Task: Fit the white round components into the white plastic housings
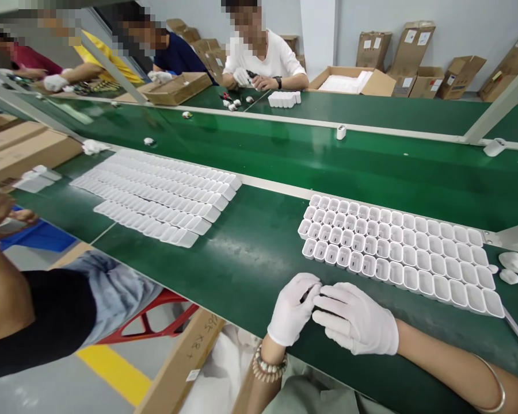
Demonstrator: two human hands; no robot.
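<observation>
My left hand, in a white glove with a beaded bracelet at the wrist, is closed around a small dark thing, mostly hidden by the fingers. My right hand, gloved too, meets it from the right; its fingertips are pinched together against the left fingers, and whatever lies between them is hidden. Both hands are over the green table, near its front edge. Just beyond them stand rows of small white open cups; several on the left side show a dark mark or slot inside.
Another block of white cases lies further left. Behind runs a green conveyor belt with a white cup. Round white pieces sit at the right. A co-worker's arm is at left; others work across the belt. A cardboard box stands below.
</observation>
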